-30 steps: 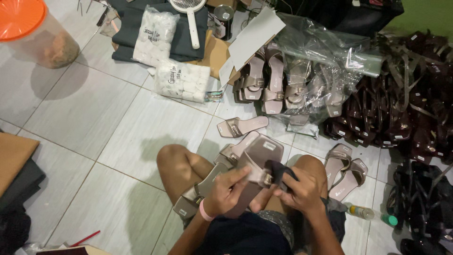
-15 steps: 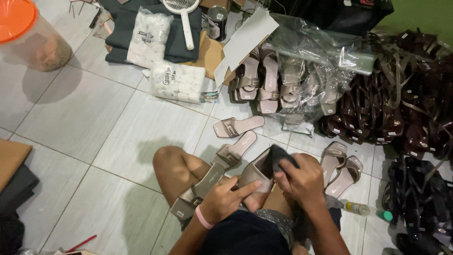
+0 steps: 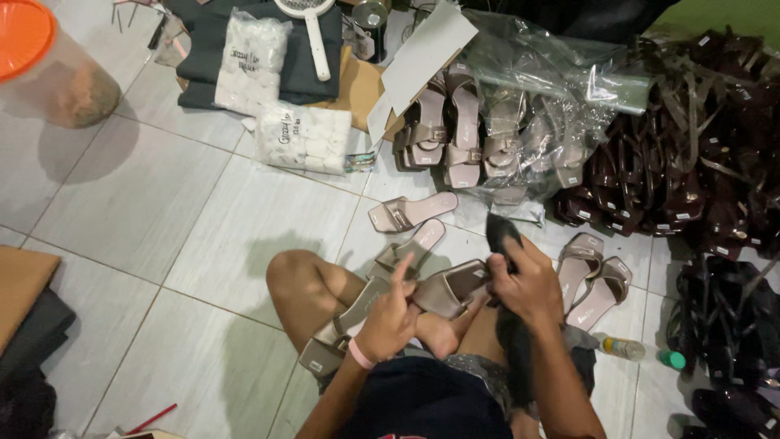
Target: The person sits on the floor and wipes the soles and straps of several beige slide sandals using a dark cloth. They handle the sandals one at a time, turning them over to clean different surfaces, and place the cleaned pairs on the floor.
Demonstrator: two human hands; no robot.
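I sit on a tiled floor with my knee (image 3: pixel 296 280) bent in front of me. My left hand (image 3: pixel 388 317), with a pink band at the wrist, holds a taupe slide sandal (image 3: pixel 452 289) over my lap. My right hand (image 3: pixel 528 280) grips a black cloth (image 3: pixel 502 234) and presses it against the sandal's strap. Another taupe sandal (image 3: pixel 345 329) rests against my leg, and two more (image 3: pixel 410 213) lie on the tiles just beyond.
A plastic bag of taupe sandals (image 3: pixel 487 130) lies ahead, dark brown sandals (image 3: pixel 691 171) are piled at right. Two white packets (image 3: pixel 301 138) lie on the floor, an orange-lidded tub (image 3: pixel 49 73) at far left. A taupe pair (image 3: pixel 593 280) and a small bottle (image 3: pixel 621 348) sit at my right.
The sandal in my hands has turned and dropped lower in my lap. My right hand has shifted along it with the black cloth, which now sticks up above my fingers.
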